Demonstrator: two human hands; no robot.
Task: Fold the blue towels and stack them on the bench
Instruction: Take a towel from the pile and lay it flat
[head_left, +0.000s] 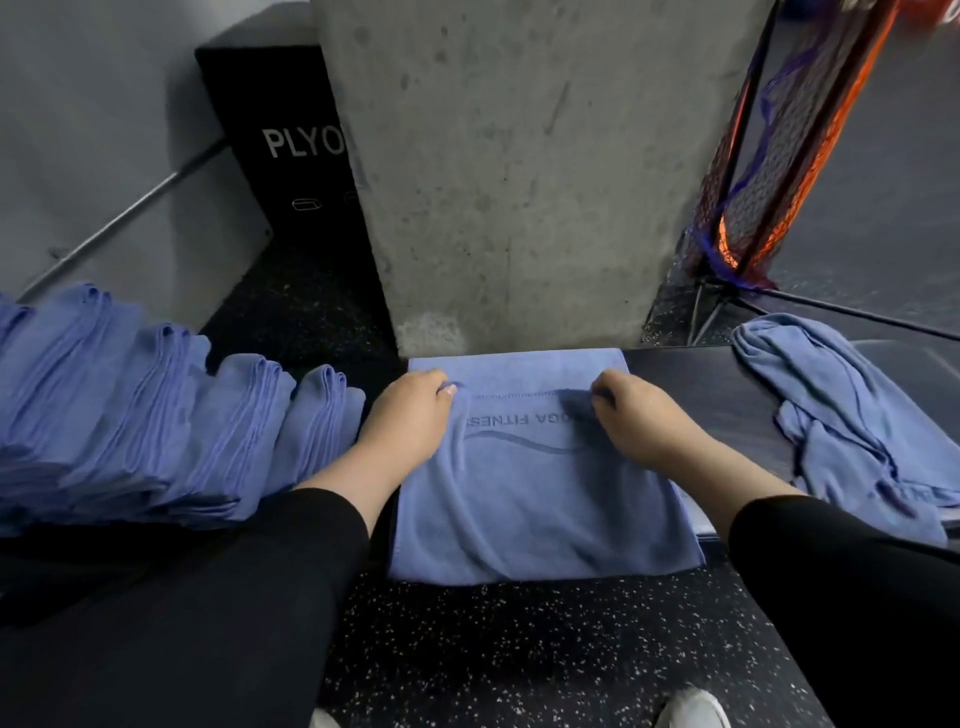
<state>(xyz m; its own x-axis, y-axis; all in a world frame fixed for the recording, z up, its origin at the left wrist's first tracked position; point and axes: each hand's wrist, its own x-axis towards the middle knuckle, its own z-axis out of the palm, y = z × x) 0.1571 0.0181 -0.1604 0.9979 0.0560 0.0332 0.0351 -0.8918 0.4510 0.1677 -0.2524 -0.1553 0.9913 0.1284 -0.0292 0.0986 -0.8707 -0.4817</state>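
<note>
Head view: a blue towel (540, 499) lies across the dark counter (696, 384), its near part hanging over the front edge toward the speckled floor (519, 649). A folded-over flap with upside-down lettering sits on top. The left hand (410, 410) pinches the flap's far left corner with curled fingertips; the right hand (634, 415) pinches the far right corner the same way — both hold the towel's edge near the far side, knuckles up. Black sleeves (311, 540) cover both forearms.

To the left, a stack of folded towels (156, 415) leans in a fanned row, just beside the left hand. To the right, a loose towel (841, 426) lies crumpled on the counter, apart from the right hand.

Behind the towel stands a concrete pillar (519, 182), touching or nearly touching the counter's far edge. A black box (291, 150) marked "PLYO" stands left of the pillar — partly hidden by it. Orange and blue netting (769, 171) hangs at the right. A white shoe (691, 709) shows at the bottom edge.
</note>
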